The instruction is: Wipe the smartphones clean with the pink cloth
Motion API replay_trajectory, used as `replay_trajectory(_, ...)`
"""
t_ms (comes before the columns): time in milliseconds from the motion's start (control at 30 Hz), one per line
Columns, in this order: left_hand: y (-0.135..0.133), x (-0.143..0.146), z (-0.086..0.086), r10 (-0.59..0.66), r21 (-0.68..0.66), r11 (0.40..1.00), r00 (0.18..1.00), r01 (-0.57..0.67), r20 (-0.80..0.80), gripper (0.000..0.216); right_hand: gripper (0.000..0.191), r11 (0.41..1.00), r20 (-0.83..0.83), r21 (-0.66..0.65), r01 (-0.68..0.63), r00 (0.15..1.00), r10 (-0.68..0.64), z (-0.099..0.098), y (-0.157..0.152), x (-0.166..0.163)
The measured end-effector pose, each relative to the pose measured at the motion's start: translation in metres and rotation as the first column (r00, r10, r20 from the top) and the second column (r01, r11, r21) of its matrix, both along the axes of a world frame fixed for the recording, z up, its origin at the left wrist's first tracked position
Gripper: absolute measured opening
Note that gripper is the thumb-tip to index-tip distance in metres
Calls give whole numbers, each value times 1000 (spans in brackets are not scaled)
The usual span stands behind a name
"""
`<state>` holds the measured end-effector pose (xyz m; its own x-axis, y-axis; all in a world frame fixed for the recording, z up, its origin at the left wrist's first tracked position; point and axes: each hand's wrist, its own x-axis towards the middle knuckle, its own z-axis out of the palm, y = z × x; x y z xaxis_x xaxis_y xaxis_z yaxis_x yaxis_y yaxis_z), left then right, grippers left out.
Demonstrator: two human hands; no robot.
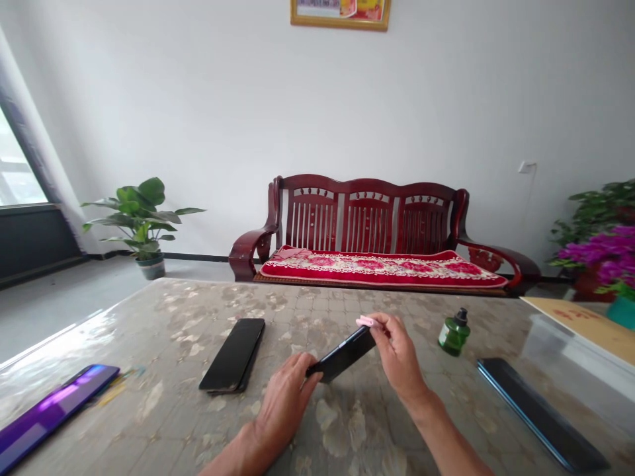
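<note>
A dark smartphone (347, 356) is held tilted above the table in front of me. My left hand (288, 391) grips its lower left end between thumb and fingers. At the phone's upper right corner, my right hand (397, 350) pinches a small folded pink cloth (367, 322) against the edge. Left of my hands, another black smartphone (233, 356) lies flat on the table. A green bottle with a black cap (454, 332) stands to the right of my right hand.
The table (169, 317) has a patterned cover. A purple phone (54, 413) lies at the left, a blue-edged phone (538, 410) at the right. Beside that is a clear plastic box (560, 350) with a tan sheet (585, 324) on top. A wooden bench (370, 218) stands beyond.
</note>
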<state>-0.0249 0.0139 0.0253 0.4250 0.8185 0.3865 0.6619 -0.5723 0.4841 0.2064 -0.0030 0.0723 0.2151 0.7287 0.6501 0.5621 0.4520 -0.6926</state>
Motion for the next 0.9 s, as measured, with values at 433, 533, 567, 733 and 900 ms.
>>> replay_trajectory(433, -18, 16, 11, -73, 243, 969, 992, 45, 108, 5, 16, 955, 573, 259, -142, 819, -33, 47, -39, -57)
replay_trajectory(533, -21, 16, 23, -78, 249, 968, 974, 23, 211, 12, 17, 944, 580, 295, -145, 813, -56, 47, -40, -59)
replay_trajectory(567, -21, 16, 26, -70, 253, 968, 971, 10, 229, 15, 17, 942, 582, 303, -144, 811, -63, 46, -39, -59)
replay_trajectory(733, -18, 16, 31, -74, 301, 954, 973, 6, 216, 21, 24, 935, 588, 318, -154, 806, -67, 36, -32, -49)
replay_trajectory(900, -14, 15, 32, -42, 324, 946, 981, -22, 192, 24, 24, 936, 578, 347, -64, 800, -160, 28, -21, -29)
